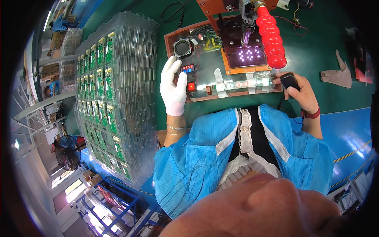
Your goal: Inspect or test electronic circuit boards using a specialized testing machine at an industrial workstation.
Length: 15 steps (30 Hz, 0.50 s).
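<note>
My left hand (173, 87), in a white glove, lies along the left edge of a test fixture (237, 91) with its fingers stretched out. It is nearest a round speaker (182, 48), a small lit digital meter (188, 68) and a red-lit rocker switch (191, 86). My right hand (304, 93), bare with a dark red wristband, is at the fixture's right end. A small black box-shaped device (289, 81) sits between its thumb and fingers. One fingertip reaches the end of a clear strip (244, 84) taped along the fixture, with lights glowing in it.
To the left, stacked clear plastic trays (136, 87) hold green circuit boards (108, 85). A press with a ribbed red handle (271, 39) stands over a dark plate (242, 43) with white lights. A beige cloth piece (338, 74) lies at right on the green mat (312, 47).
</note>
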{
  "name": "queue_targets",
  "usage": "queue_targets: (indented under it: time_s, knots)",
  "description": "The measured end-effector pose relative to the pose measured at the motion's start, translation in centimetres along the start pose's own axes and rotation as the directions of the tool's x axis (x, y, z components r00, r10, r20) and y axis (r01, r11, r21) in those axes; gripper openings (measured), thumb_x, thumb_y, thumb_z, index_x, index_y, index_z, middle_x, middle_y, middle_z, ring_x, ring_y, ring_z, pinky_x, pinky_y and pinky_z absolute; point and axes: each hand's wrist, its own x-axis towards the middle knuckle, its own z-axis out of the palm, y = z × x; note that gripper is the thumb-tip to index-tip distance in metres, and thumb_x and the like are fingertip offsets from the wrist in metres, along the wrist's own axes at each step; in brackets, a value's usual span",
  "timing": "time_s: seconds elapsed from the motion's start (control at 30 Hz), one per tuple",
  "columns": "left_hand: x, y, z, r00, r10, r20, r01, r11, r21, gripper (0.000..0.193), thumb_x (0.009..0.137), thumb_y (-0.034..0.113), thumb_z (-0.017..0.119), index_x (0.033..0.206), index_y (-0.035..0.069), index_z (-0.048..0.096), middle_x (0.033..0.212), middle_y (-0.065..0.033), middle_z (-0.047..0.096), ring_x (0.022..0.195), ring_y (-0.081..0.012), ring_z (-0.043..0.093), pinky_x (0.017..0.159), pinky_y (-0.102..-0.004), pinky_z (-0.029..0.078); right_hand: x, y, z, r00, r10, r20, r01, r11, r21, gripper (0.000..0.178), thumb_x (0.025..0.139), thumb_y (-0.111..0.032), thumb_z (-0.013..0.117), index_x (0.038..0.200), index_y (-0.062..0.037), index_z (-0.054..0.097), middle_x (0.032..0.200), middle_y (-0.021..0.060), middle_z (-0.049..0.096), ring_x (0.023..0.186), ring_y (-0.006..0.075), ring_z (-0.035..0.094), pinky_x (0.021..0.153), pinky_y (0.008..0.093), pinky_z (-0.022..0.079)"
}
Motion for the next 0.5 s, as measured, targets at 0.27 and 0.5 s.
queue_targets:
  time_s: [0.27,0.5]
  knots:
    - [0.0,-0.2,0.0,1.0,0.015,-0.009,-0.015,1.0,-0.02,0.043,0.085,-0.006,0.061,0.127,0.001,0.066,0.143,-0.0158,0.058,0.129,-0.0277,0.057,0.111,-0.0346,0.045,2.3,0.6,-0.6,0.907,0.105,-0.408,0.166,0.801,0.575,0.048,0.102,-0.015,0.05,0.146,0.0013,0.041,0.128,0.0193,0.065,0.098,0.0235,0.067,0.089,0.0307,0.053]
    - [0.0,-0.3,0.0,1.0,0.02,-0.003,-0.02,1.0,-0.007,0.042,0.085,-0.006,0.062,0.126,0.001,0.066,0.143,-0.0151,0.059,0.128,-0.0272,0.058,0.11,-0.0342,0.045,2.2,0.8,0.7,0.874,-0.238,-0.423,0.226,0.971,-0.078,0.045,0.103,-0.007,0.043,0.147,0.0023,0.038,0.137,0.0232,0.059,0.125,0.0328,0.061,0.106,0.0394,0.048]
